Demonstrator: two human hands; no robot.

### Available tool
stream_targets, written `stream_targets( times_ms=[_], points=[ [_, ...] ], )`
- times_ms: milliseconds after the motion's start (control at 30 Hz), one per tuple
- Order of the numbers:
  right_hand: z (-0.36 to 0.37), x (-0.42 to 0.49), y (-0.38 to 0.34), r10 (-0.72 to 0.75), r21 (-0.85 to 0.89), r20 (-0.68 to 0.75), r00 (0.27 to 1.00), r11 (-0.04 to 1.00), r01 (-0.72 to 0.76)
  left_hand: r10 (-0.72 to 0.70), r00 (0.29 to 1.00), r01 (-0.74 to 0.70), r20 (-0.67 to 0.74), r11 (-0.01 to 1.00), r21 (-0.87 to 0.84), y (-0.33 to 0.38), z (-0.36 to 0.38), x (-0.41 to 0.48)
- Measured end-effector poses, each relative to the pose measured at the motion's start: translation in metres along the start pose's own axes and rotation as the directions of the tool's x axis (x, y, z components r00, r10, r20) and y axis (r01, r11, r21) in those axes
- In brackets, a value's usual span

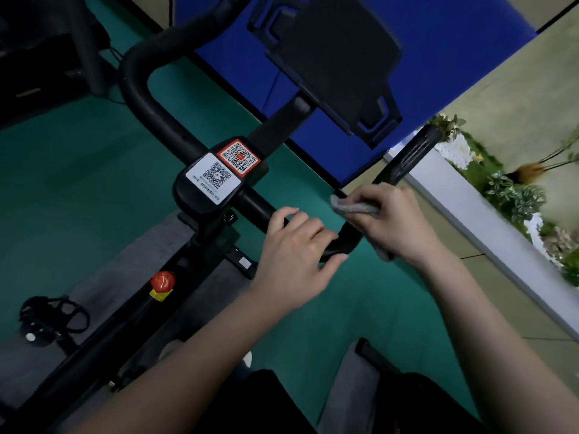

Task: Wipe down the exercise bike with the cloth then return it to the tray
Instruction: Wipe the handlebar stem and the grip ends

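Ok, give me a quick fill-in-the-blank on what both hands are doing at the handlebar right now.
1. The right hand presses a grey ____ on the handlebar.
2. The left hand grips the same handlebar, nearer the QR stickers than the ____ hand.
3. The knob on the frame below is coloured ____.
Missing words: cloth; right; red.

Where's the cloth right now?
Centre-right in the head view: the cloth is in the right hand, on the handlebar bend, beside the left hand.
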State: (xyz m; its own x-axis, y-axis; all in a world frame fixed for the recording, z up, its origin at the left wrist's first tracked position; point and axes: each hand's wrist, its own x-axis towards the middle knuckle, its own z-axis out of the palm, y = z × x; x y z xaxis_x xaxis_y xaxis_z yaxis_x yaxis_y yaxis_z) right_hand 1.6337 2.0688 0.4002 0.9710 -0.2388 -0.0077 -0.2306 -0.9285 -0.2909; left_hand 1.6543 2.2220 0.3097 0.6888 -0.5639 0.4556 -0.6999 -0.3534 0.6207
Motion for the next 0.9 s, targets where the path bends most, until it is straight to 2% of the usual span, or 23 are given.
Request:
stream_targets(
  times_ms=[133, 333, 500, 600, 733, 833, 900],
  points=[
    [-0.003, 0.01, -0.007, -0.06, -0.075, 0.252, 0.966, 0.994, 0.081, 0.015, 1.0, -0.015, -0.001, 1.0, 0.027, -0.001, 0.001, -0.001],
    [-0.014, 0.044, -0.007, -0.001, -0.24, 0.406, 0.914, 0.965, 0.108, 0.0, 0.999, 0.0, -0.043, 1.0, 0.001, 0.0, 0.003, -0.002],
    [-0.007, 0.052, -0.021, -0.004, -0.229, 0.623, 0.783, 0.955, 0.187, -0.032, 0.998, 0.032, -0.054, 0.999, -0.01, 0.003, 0.003, -0.001],
    [-0.006, 0.063, -0.029, 0.064, -0.289, 0.72, 0.691, 0.933, 0.215, -0.04, 0.998, 0.039, -0.05, 0.999, -0.014, 0.005, 0.002, -0.001],
    [0.001, 0.082, -0.037, 0.18, -0.409, 0.794, 0.581, 0.865, 0.291, -0.038, 0.998, 0.037, -0.05, 0.999, -0.02, 0.005, 0.002, 0.0],
    [0.0, 0.094, -0.033, 0.238, -0.474, 0.786, 0.571, 0.825, 0.308, -0.023, 0.999, 0.022, -0.049, 1.0, -0.018, 0.004, 0.001, 0.0],
    [-0.003, 0.096, -0.028, 0.213, -0.438, 0.803, 0.557, 0.845, 0.307, -0.024, 0.998, 0.024, -0.054, 1.0, -0.011, 0.003, 0.001, 0.0]
  ],
)
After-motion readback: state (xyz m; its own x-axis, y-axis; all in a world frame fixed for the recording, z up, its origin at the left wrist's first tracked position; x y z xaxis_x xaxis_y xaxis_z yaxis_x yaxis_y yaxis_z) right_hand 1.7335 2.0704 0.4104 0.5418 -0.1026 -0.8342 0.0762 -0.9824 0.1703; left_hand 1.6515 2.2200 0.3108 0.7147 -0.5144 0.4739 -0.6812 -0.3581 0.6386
